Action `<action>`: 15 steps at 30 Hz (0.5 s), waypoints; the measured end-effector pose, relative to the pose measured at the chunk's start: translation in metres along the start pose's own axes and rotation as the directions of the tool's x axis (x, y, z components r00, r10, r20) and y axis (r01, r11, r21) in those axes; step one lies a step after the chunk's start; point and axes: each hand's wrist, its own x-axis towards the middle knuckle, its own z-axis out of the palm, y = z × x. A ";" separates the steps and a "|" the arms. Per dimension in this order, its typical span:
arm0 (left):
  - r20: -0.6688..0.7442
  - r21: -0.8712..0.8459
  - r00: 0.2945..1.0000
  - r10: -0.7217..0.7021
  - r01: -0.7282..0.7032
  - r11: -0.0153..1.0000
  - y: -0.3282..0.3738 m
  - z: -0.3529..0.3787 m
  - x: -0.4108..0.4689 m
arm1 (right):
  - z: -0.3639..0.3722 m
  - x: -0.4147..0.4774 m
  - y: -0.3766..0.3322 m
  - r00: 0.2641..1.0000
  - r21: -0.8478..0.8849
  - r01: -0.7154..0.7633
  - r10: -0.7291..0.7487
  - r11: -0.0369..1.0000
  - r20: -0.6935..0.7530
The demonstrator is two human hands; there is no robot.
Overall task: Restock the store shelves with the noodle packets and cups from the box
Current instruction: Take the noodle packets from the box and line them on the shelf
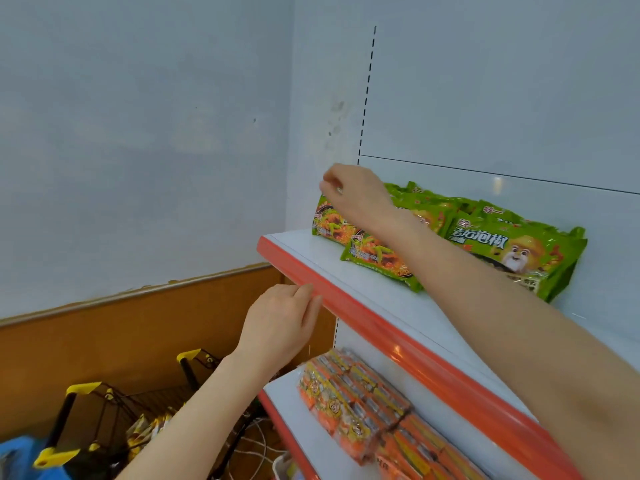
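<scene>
My right hand (353,194) reaches over the top shelf (367,292) and pinches the upper edge of a green noodle packet (327,221) standing at the shelf's far left end. More green packets (512,247) lie and lean along the back to the right. My left hand (280,318) hangs with loosely curled fingers just below the shelf's red front edge (346,299), its fingertips touching that edge, holding nothing. Orange noodle packets (353,396) fill the lower shelf (287,396).
A black wire basket with yellow handles (83,389) stands on the floor at lower left, with yellow packets (145,431) inside. A pale wall with a wooden skirting panel (121,334) runs behind it. White cables (256,441) lie by the shelf base.
</scene>
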 end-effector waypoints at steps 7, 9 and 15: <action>0.082 0.206 0.979 -0.185 0.165 0.965 -0.065 -0.035 -0.089 | 0.076 -0.014 -0.096 0.988 0.185 0.077 -0.100 0.980 0.120; 0.137 0.236 0.955 -0.263 0.227 0.945 -0.089 -0.039 -0.129 | 0.105 -0.032 -0.120 0.974 0.227 0.063 -0.110 0.972 0.198; 0.295 0.338 0.845 -0.446 0.344 0.876 -0.137 -0.038 -0.245 | 0.202 -0.106 -0.162 0.893 0.263 -0.072 -0.055 0.962 0.446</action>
